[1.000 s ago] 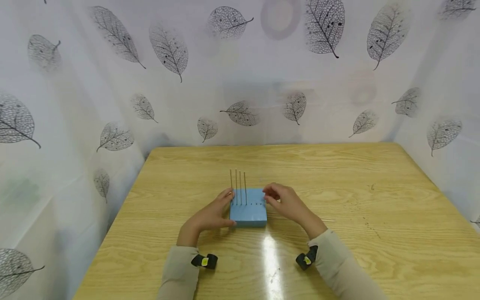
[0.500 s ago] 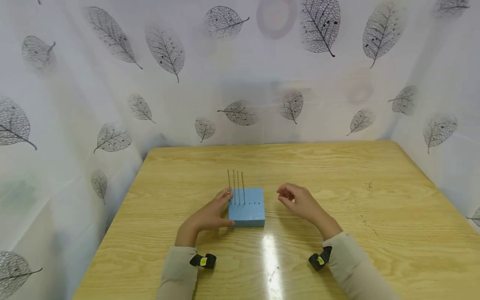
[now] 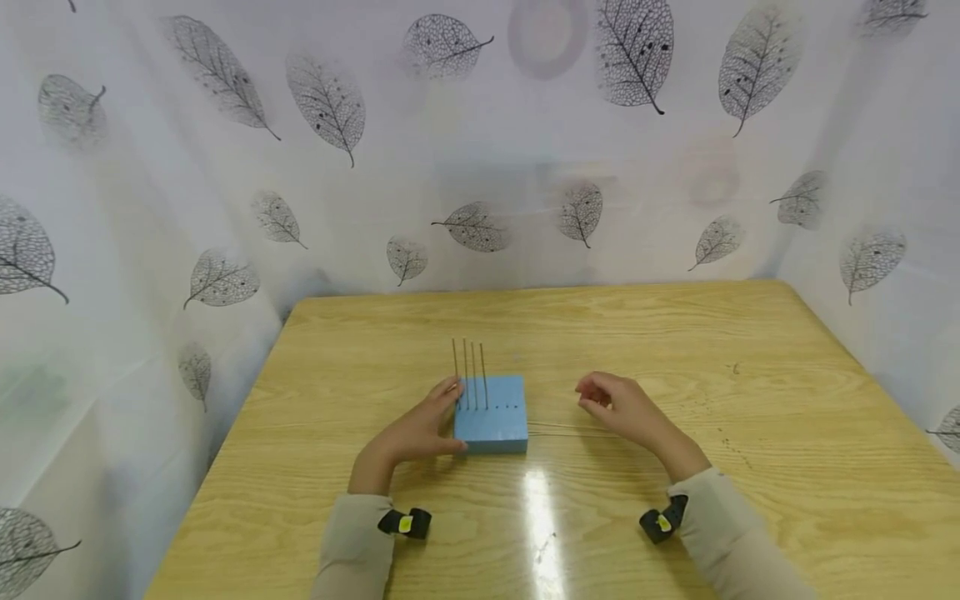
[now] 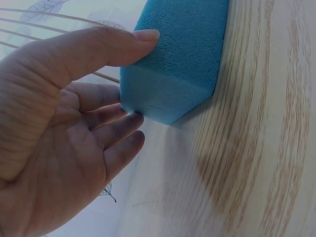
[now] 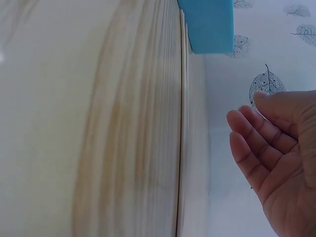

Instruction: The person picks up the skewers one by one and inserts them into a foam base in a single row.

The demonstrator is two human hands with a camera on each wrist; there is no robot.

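Note:
A blue foam block (image 3: 491, 429) lies on the table, with several thin sticks (image 3: 484, 375) standing upright in the left part of its row of holes. Three bare holes (image 3: 507, 407) show to the right of the sticks. My left hand (image 3: 416, 429) holds the block's left end, thumb on the front face and fingers at the side and back; the left wrist view shows this thumb (image 4: 133, 47) against the foam (image 4: 177, 54). Off to the block's right, my right hand (image 3: 626, 408) hovers over the table, fingers loosely bent and nothing in them.
Loose thin sticks (image 3: 558, 434) lie flat on the wooden table (image 3: 675, 333), running right from the block toward and below the right hand. A white curtain (image 3: 525, 150) printed with leaves surrounds the table's back and sides. Black bands (image 3: 405, 523) sit on both wrists.
My right hand has moved away to the right from the block's right edge. The left hand keeps its hold, and the block and upright sticks stay put.

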